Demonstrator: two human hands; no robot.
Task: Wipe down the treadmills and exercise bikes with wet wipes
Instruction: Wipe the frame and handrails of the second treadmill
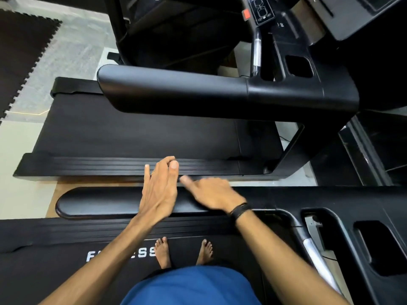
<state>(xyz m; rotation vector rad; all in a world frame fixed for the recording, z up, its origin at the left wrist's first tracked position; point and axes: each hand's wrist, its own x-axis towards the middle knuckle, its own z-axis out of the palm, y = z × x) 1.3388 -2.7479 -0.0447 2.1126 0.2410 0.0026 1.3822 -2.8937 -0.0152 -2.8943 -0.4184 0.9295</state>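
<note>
**Both hands bare over the near handrail, no wipe in sight**

Closest in, below the hands, the person stands barefoot on the belt of the near treadmill (pixel 66 260), white lettering showing on it beside the feet. The left hand (pixel 159 190) reaches forward over the near handrail (pixel 99 203), fingers straight and loosely apart, holding nothing. Just to its right the right hand (pixel 211 192) lies over the same padded rail, knuckles up and one finger pointing toward the left hand; it is blurred, and I cannot tell whether its underside grips anything. No wet wipe shows anywhere, so the wiping looks not yet begun, or between passes.

The rail is stiff, smooth and fixed, so it should take firm pressure; a damp wipe is limp and light, best folded flat under the palm and drawn along the rail's length.

Beyond the fingertips lies the ribbed side rail (pixel 88 166) of the second treadmill (pixel 132 133), its belt dark and matt. Farther still, its own handrail (pixel 171 91) juts leftward, and a console (pixel 262 9) sits far beyond the right hand.
</note>
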